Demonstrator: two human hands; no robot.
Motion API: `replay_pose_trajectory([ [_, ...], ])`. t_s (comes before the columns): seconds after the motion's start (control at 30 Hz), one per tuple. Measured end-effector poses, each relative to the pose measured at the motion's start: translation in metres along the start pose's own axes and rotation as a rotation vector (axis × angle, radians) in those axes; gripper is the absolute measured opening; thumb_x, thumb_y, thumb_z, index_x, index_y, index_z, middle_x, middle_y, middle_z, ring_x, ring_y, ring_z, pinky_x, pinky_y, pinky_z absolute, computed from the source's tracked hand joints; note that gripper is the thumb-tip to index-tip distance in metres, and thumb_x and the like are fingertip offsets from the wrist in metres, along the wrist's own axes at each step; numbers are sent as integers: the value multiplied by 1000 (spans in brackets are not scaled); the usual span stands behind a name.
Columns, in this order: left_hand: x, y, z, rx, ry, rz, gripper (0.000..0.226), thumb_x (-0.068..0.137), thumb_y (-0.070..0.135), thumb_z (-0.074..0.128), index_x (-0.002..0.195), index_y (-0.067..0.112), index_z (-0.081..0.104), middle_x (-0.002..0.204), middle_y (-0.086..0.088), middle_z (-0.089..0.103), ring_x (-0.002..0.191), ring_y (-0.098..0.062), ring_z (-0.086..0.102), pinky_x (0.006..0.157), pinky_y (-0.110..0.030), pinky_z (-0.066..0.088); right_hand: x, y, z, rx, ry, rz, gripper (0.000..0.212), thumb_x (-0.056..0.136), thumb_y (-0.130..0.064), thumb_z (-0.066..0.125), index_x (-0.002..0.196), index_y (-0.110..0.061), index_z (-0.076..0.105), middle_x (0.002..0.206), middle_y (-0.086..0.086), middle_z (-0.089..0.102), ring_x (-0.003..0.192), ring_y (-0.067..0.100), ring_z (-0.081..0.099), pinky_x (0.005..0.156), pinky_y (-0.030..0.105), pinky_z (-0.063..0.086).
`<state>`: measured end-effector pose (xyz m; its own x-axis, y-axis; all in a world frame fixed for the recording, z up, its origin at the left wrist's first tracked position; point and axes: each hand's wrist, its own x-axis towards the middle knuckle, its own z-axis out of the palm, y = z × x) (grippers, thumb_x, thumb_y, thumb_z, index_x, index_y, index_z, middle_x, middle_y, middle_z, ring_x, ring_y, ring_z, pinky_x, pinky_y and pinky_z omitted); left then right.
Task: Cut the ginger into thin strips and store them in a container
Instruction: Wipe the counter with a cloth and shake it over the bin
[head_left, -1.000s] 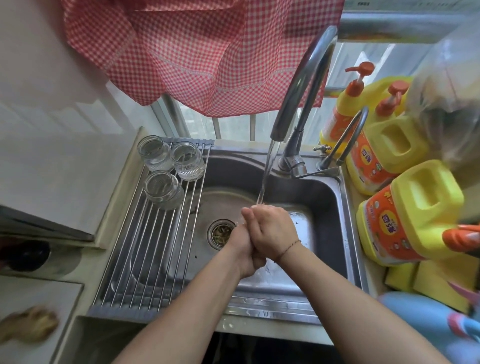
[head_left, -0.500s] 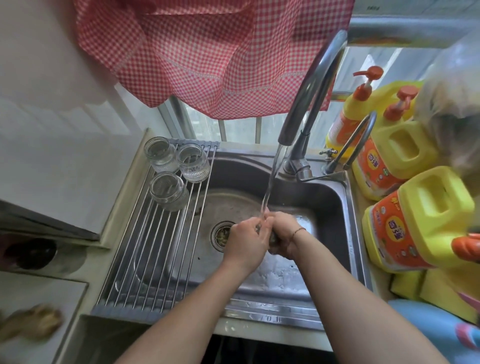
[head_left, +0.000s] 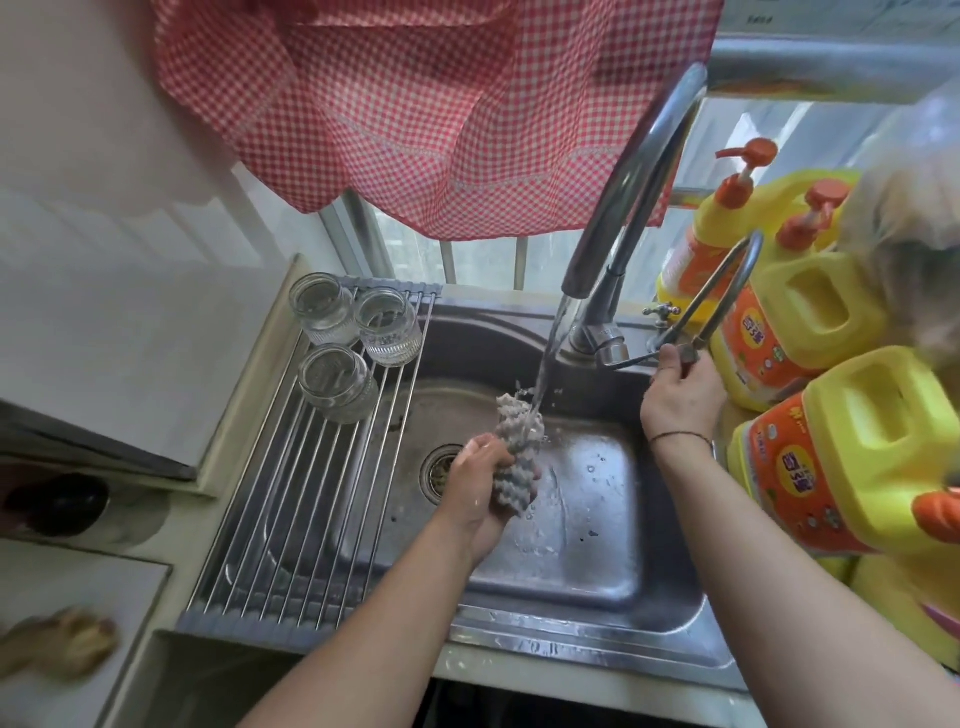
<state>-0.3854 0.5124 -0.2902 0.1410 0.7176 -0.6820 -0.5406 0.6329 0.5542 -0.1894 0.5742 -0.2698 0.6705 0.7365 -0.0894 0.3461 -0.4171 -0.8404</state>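
Observation:
My left hand grips a grey bumpy scrubbing cloth over the steel sink, under the running water from the tall faucet. My right hand is at the back right of the sink, its fingers curled on the thin faucet lever. A knobbly piece of ginger lies blurred on a white board at the bottom left.
A roll-up drying rack covers the sink's left part and carries three glass jars. Yellow detergent jugs crowd the right counter. A red checked cloth hangs over the window. A dark round object sits at left.
My hands were pressed together under the stream; they have parted. My right hand moved up to the faucet lever, and my left hand holds the wet cloth alone.

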Motion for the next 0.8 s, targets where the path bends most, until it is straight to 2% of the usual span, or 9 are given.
replay_pose_trajectory([
  [0.13, -7, 4, 1, -6, -39, 16, 39, 92, -10, 33, 123, 7, 49, 96, -19, 59, 65, -24, 60, 52, -30, 48, 22, -9, 7, 51, -4, -17, 38, 103, -42, 61, 104, -5, 72, 103, 18, 75, 101, 39, 70, 87, 41, 52],
  [0.23, -14, 9, 0, -32, -61, 15, 40, 93, -9, 30, 122, 10, 51, 98, -20, 59, 63, -25, 62, 50, -29, 49, 27, -3, 15, 160, -50, 23, 13, 99, -29, 70, 90, -19, 66, 84, 3, 72, 86, 32, 75, 90, 57, 60],
  [0.3, -16, 11, -1, -48, -81, 8, 40, 94, -7, 30, 120, 12, 53, 98, -19, 59, 64, -25, 60, 51, -28, 49, 12, 4, 15, 201, -83, 15, 5, 99, -16, 68, 104, -18, 66, 92, 4, 72, 85, 28, 74, 90, 54, 62],
  [0.37, -17, 13, -2, -68, -87, -7, 39, 93, -6, 30, 117, 14, 54, 97, -18, 59, 64, -25, 59, 50, -27, 48, -6, 14, 13, 294, -53, -3, 16, 100, -12, 65, 115, -16, 68, 106, 9, 73, 89, 27, 74, 86, 48, 62],
  [0.47, -18, 16, -4, -122, -72, -70, 39, 93, -3, 31, 114, 15, 57, 95, -18, 61, 63, -25, 59, 45, -24, 46, -30, 23, 6, 334, -41, -70, 10, 100, -12, 62, 109, -16, 67, 95, 6, 72, 74, 4, 69, 77, 39, 57],
  [0.6, -19, 19, -6, -13, -91, -238, 30, 88, 5, 33, 97, 14, 60, 76, -10, 59, 50, -16, 47, 34, -14, 27, -75, 37, 3, 129, -396, -530, 37, 98, -44, 50, 119, -18, 66, 107, -7, 68, 92, -4, 62, 82, 14, 50],
  [0.67, -22, 19, -3, 49, -166, -312, 19, 81, 11, 39, 85, 11, 58, 67, -6, 54, 42, -10, 40, 32, -13, 18, -88, 49, 9, -51, -578, -765, 50, 99, -48, 46, 125, -10, 66, 115, -4, 65, 97, 2, 57, 82, 21, 49],
  [0.73, -26, 19, -1, 60, -201, -356, 21, 83, 16, 38, 75, 10, 56, 56, -1, 50, 36, -6, 36, 34, -12, 12, -96, 53, 13, -153, -601, -882, 60, 102, -59, 40, 118, -7, 65, 107, 3, 67, 90, 12, 57, 75, 30, 50],
  [0.8, -30, 20, 1, 143, -186, -349, 35, 98, 25, 32, 70, 15, 51, 49, 3, 44, 34, -4, 29, 34, -13, 9, -99, 51, 17, -232, -464, -990, 68, 103, -68, 28, 99, -10, 64, 87, 6, 68, 74, 22, 62, 59, 33, 51],
])
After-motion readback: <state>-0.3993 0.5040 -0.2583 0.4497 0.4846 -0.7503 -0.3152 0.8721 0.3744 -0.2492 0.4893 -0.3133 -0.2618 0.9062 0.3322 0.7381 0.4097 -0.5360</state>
